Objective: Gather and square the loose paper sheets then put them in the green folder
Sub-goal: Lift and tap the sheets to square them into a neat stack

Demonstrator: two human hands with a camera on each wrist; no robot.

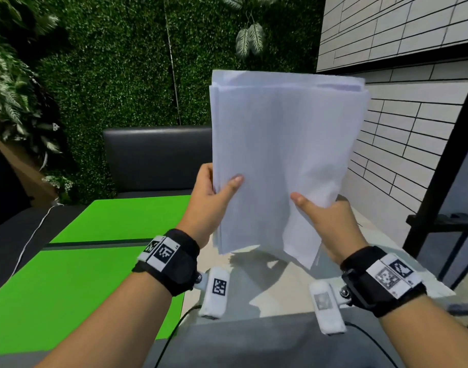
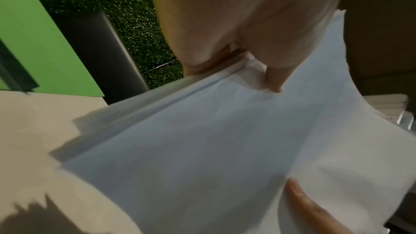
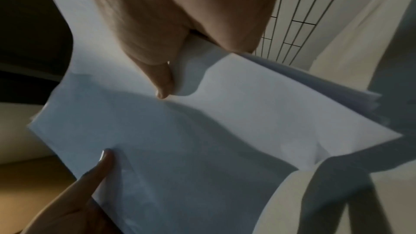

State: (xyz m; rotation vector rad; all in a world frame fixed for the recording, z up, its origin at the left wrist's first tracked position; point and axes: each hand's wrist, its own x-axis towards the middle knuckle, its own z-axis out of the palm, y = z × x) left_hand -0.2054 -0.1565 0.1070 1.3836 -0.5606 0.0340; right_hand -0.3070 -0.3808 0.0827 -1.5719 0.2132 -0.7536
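Fingers (image 1: 211, 179) of both hands apparently behind the upright paper sheets (image 1: 283, 144), thumbs pinching in front.

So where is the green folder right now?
In the head view the green folder lies open on the table, to the left of the left hand, while both hands hold the paper sheets up beside it.

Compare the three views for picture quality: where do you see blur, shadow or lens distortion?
Head view: sharp, the paper sheets casting a shadow on the table, wall lines bowed by the wide lens. Left wrist view: the sheets' edges smeared by blur. Right wrist view: dim, the right hand shadowing the sheets.
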